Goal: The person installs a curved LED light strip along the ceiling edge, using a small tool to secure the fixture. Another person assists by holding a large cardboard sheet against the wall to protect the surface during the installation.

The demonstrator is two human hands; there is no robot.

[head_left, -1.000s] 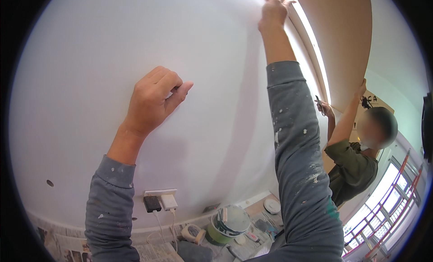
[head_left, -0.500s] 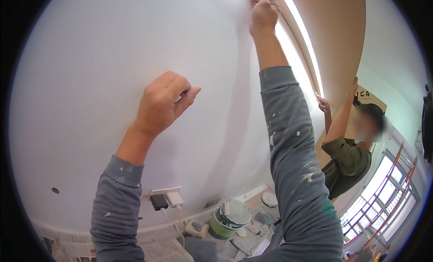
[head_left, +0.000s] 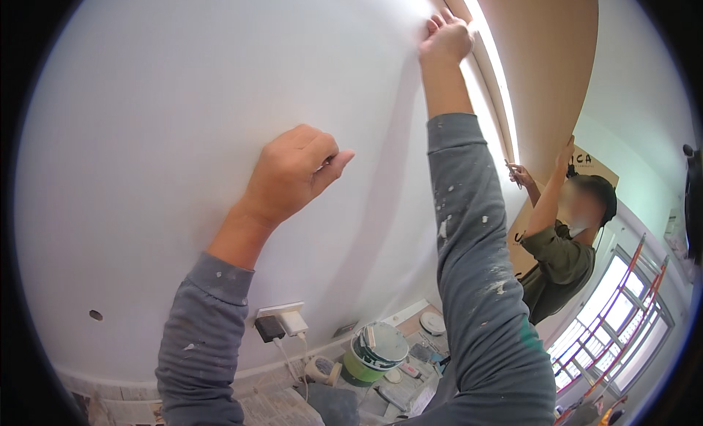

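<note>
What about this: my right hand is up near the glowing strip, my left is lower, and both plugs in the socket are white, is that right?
Not quite: the head view shows one black plug and one white plug in the socket. Your right hand is up near the glowing strip, and your left hand is lower, as you said.

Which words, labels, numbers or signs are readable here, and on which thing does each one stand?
Brown board behind the co-worker: large dark lettering, partly hidden; I do not copy it out.
Newspaper sheets at the bottom: print too small to read.
Green bucket: any label is too blurred to read.
</note>
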